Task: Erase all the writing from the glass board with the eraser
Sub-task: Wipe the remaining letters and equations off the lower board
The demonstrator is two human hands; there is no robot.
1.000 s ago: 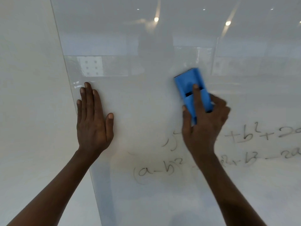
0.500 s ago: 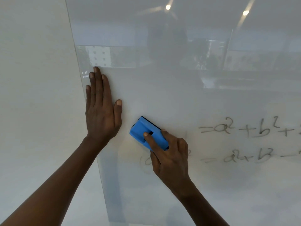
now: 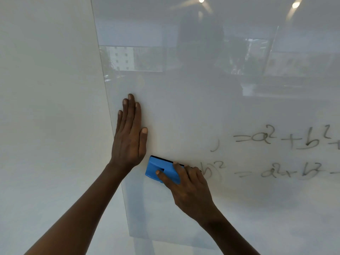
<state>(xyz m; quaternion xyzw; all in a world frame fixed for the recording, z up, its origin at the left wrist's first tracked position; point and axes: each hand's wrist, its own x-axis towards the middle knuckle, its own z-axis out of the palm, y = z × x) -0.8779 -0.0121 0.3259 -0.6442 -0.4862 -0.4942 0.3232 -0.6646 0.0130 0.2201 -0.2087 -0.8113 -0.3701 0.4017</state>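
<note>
The glass board (image 3: pixel 193 100) fills most of the view, its left edge running down beside a white wall. My right hand (image 3: pixel 191 192) grips a blue eraser (image 3: pixel 160 170) and presses it flat on the glass at the start of the lower line of writing. Two lines of grey handwritten algebra remain: the upper line (image 3: pixel 279 138) and the lower line (image 3: pixel 272 172), both running off the right side. My left hand (image 3: pixel 129 137) lies flat on the glass near the board's left edge, fingers together and pointing up, just above and left of the eraser.
A plain white wall (image 3: pixel 47 107) lies left of the board. The glass reflects ceiling lights (image 3: pixel 295 4), windows and a dim figure. The board's lower edge (image 3: pixel 173 242) shows at the bottom.
My right hand swept the eraser from the upper middle down and left to the start of the lower line, wiping away the left parts of both lines. The left hand stayed flat on the glass.
</note>
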